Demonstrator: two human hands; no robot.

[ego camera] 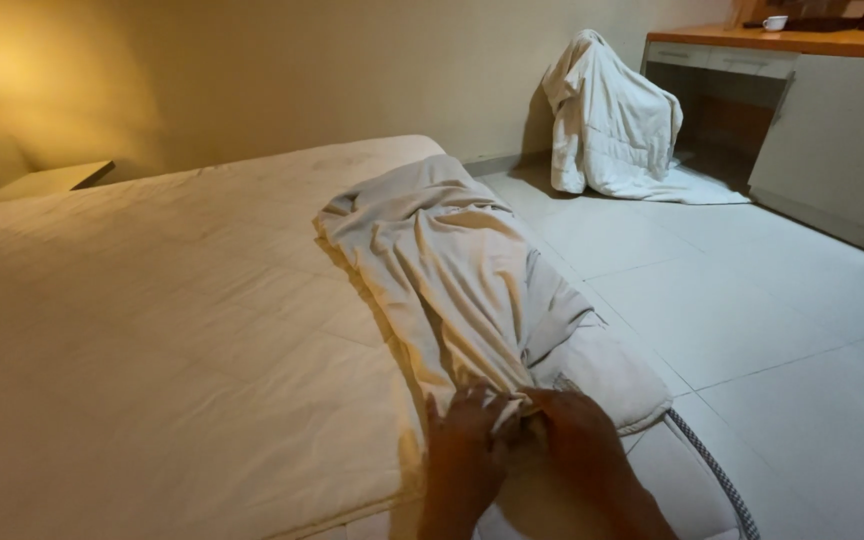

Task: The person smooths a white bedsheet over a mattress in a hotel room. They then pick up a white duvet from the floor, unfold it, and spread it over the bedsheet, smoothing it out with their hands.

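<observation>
Both hands [522,435] | gripping bunched sheet [442,260] (cream) | mattress [152,330] corner

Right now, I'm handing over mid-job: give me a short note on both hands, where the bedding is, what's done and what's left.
Left hand and right hand: both gripping the near end of the bunched sheet.
Sheet: lying crumpled along the right edge of the bare mattress, not spread.
Duvet: heaped on the floor by the desk.
Done: mattress looks stripped.
Left: probably spreading the sheet over the mattress, corners included.
</observation>
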